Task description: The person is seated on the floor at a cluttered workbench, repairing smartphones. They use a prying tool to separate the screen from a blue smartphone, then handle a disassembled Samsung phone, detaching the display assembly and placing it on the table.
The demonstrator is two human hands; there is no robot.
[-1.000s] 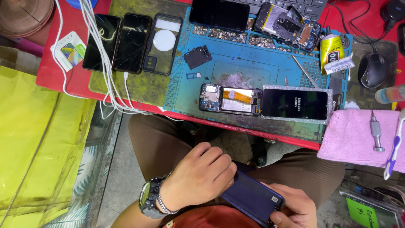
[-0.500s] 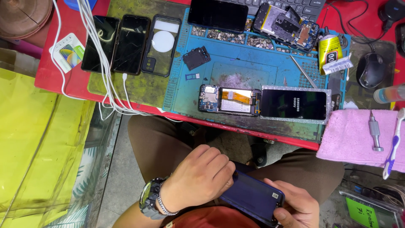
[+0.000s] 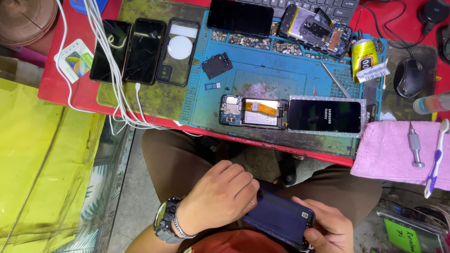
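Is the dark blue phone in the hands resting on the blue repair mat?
No: both hands hold the dark blue phone over the lap, below the blue repair mat.

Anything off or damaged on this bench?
Yes. An opened phone lies on the blue mat with its orange flex cable bared, its screen detached beside it. Another stripped phone overlaps the keyboard. White cables trail off the table edge.

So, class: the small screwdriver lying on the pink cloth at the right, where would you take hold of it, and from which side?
Probably grip the screwdriver by its thick metal handle, the lower part, coming from straight above with fingers on its left and right. It lies flat on the pink cloth, tip pointing away, and the toothbrush lies apart on its right, leaving room.
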